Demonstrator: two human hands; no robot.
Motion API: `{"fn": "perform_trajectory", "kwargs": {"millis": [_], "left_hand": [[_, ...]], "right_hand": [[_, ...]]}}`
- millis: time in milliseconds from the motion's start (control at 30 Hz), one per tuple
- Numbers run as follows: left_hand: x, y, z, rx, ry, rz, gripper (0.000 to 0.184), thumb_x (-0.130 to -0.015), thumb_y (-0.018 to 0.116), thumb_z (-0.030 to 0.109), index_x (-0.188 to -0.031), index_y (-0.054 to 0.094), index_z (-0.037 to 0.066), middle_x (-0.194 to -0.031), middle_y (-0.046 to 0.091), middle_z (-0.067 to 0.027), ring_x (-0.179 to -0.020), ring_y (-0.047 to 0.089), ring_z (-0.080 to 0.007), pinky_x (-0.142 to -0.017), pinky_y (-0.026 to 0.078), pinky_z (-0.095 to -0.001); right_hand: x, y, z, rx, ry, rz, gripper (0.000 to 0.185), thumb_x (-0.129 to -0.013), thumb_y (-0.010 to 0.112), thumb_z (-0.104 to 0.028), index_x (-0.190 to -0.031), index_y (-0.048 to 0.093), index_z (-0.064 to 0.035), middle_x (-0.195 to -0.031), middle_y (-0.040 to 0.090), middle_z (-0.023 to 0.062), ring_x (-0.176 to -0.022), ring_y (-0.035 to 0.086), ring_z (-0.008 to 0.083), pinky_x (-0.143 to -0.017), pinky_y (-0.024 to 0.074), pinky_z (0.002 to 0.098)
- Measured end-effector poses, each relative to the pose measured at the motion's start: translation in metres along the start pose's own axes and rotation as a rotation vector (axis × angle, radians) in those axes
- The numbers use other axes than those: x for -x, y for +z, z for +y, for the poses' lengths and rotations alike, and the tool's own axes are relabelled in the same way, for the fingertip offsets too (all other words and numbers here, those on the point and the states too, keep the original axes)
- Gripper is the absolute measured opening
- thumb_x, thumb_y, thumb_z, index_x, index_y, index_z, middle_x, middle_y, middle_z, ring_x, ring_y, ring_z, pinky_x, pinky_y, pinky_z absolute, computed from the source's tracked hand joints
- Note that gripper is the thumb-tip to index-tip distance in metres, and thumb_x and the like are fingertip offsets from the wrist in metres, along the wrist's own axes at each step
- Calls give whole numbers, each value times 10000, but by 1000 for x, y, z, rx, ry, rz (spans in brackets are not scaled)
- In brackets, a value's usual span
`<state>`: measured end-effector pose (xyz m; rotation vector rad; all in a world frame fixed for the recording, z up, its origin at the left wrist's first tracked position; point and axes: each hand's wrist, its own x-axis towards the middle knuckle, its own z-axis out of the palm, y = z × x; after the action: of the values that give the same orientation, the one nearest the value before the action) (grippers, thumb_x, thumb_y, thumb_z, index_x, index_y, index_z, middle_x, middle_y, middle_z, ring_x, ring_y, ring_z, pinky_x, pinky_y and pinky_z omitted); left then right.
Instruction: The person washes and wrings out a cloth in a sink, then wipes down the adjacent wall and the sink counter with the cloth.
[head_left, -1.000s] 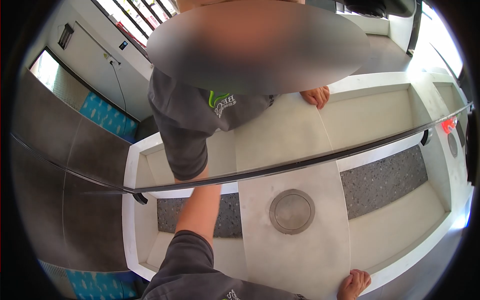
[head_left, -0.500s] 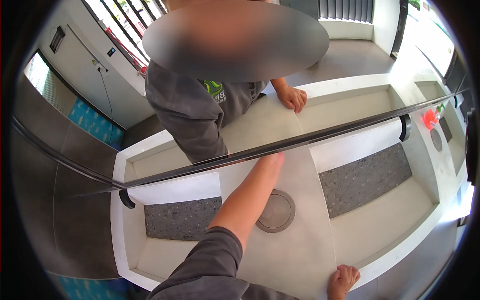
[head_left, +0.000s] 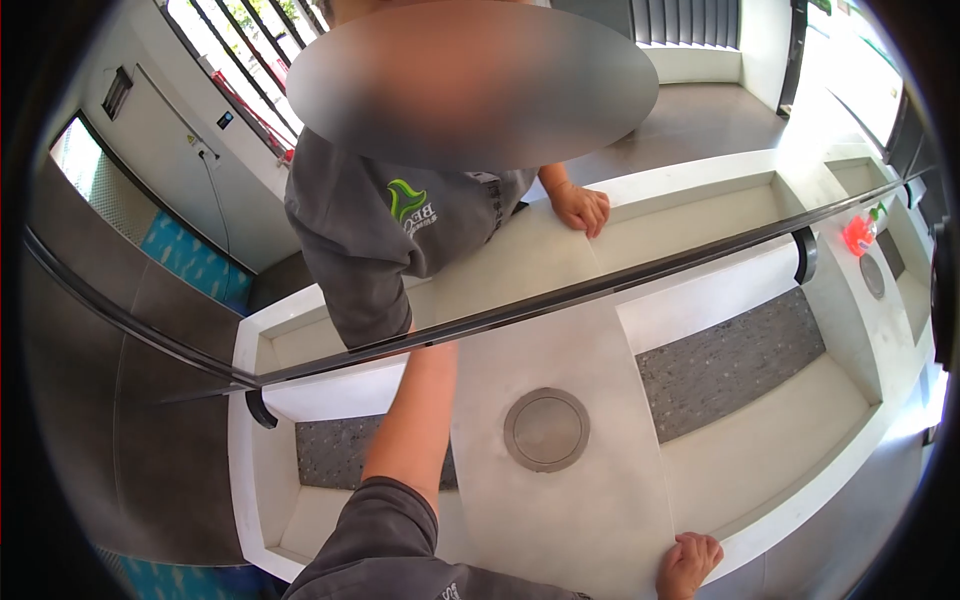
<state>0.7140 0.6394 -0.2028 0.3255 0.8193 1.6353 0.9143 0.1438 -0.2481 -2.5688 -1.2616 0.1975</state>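
My left forearm (head_left: 412, 425) reaches forward across the left basin (head_left: 262, 505), below a dark sleeve. It passes under the lower edge of the mirror (head_left: 520, 313), and my left hand is hidden behind that edge. What it touches does not show. At the lower right my right hand (head_left: 690, 565) rests on the front edge of the pale counter (head_left: 580, 520), fingers curled, with nothing visible in them. The mirror reflects this hand too. A round metal cover (head_left: 547, 430) is set into the counter between my arms.
A second basin (head_left: 770, 410) with a speckled grey base lies right of the cover. Beyond it, a reddish bottle with a green top (head_left: 860, 233) stands by another round cover (head_left: 873, 277). A dark tiled wall (head_left: 170, 460) borders the counter's left end.
My left forearm has swung left along the mirror's lower edge, uncovering the whole round metal cover. My right hand keeps its place on the counter edge.
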Motion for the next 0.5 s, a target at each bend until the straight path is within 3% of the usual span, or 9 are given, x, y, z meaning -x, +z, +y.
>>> {"fn": "perform_trajectory", "kwargs": {"millis": [233,333,400,500], "left_hand": [[34,43,-106,-135,35,78,214,-848,553,189,-1041,506,111,-930,576,-6,-799,555,-118,-639,461,-271],[57,80,-144,112,-60,3,272,-850,560,195,-1102,476,138,-1001,559,-5,-889,546,-135,-748,456,-292],[34,71,-183,171,-329,-85,344,-854,563,221,-1164,433,149,-1110,516,-24,-986,523,-162,-833,443,-330],[57,94,-200,118,-431,-110,362,-862,554,222,-1186,424,128,-1156,498,-57,-1014,524,-185,-831,463,-366]], "right_hand": [[-3,-8,-1,-41,-13,15,144,-788,518,-177,-889,614,-142,-936,609,30,-950,512,258,-849,335,443],[-2,-5,2,-44,-36,26,144,-789,517,-176,-892,611,-138,-931,611,28,-941,514,255,-852,333,440],[-1,-5,1,-49,-28,39,145,-788,517,-175,-894,610,-137,-929,612,25,-940,514,251,-855,331,437],[-1,-4,0,-63,-25,37,145,-789,517,-176,-894,608,-137,-928,613,19,-936,517,242,-860,327,432]]}}
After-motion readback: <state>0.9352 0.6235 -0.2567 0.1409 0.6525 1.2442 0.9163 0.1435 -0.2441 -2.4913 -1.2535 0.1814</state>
